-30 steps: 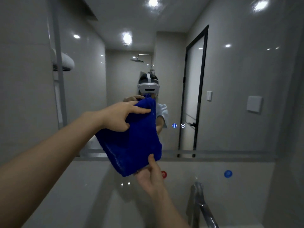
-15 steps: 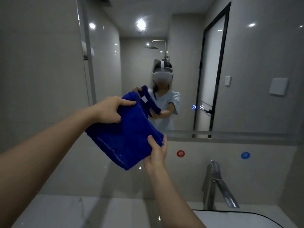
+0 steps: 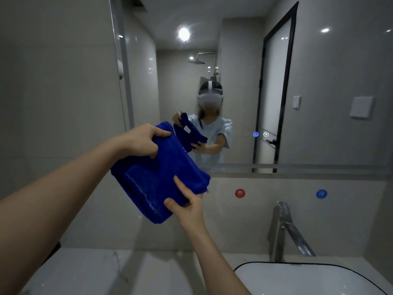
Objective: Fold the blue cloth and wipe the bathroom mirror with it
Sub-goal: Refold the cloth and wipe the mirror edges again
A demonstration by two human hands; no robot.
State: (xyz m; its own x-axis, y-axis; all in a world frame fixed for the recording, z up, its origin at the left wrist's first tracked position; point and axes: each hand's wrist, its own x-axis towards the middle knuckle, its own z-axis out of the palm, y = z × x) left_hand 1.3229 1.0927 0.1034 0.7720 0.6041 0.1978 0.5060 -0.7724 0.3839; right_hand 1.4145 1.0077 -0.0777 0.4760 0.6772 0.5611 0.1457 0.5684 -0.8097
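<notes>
The blue cloth [image 3: 155, 179] is folded into a thick pad and held in the air in front of the wall, below the mirror's lower left corner. My left hand [image 3: 142, 141] grips its upper edge with curled fingers. My right hand [image 3: 187, 206] pinches its lower right corner, thumb on top. The bathroom mirror [image 3: 308, 86] fills the upper right of the view and reflects a person in a white headset holding the same cloth. The cloth is apart from the glass.
A chrome tap [image 3: 285, 231] stands at the right over a white basin [image 3: 308, 279] with a dark rim. Red [image 3: 239, 193] and blue [image 3: 321, 194] round stickers sit on the tiled wall under the mirror's ledge [image 3: 297, 168]. A pale countertop [image 3: 106, 273] runs below.
The view has tilted down, bringing the counter and basin into sight. Both hands and the cloth have lowered from in front of the mirror to below its edge, the cloth lying flatter.
</notes>
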